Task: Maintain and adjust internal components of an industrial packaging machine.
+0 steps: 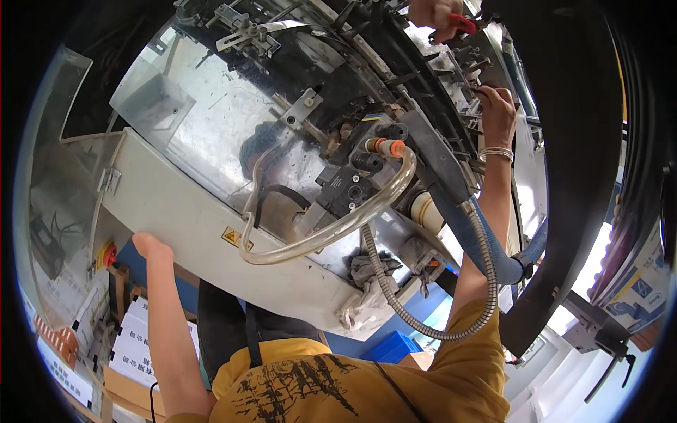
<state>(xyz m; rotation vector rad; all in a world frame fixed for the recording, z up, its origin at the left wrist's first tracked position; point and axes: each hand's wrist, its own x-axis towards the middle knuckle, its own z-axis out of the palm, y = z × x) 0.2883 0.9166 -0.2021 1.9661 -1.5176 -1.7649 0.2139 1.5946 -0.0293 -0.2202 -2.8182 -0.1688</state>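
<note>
My right hand (498, 113) reaches far up on the right, among the metal parts of a machine. Its fingers are bent and pressed together at a small dark piece that I cannot make out. A pale bracelet (496, 152) rings that wrist. At the lower left, my left hand (151, 245) is at the front edge of the machine's pale panel (190, 204); its fingers are hidden from sight. Another person's hand (434, 17) comes in at the top, holding a red-handled tool (462, 25) above my right hand.
A clear hose (317, 243) and a ribbed metal conduit (395, 307) loop in front of the machine. Grey rags (367, 271) lie on its ledge. A broad black curved part (585, 141) stands right of my arm. White cartons (137, 335) sit at lower left, a blue bin (391, 347) below.
</note>
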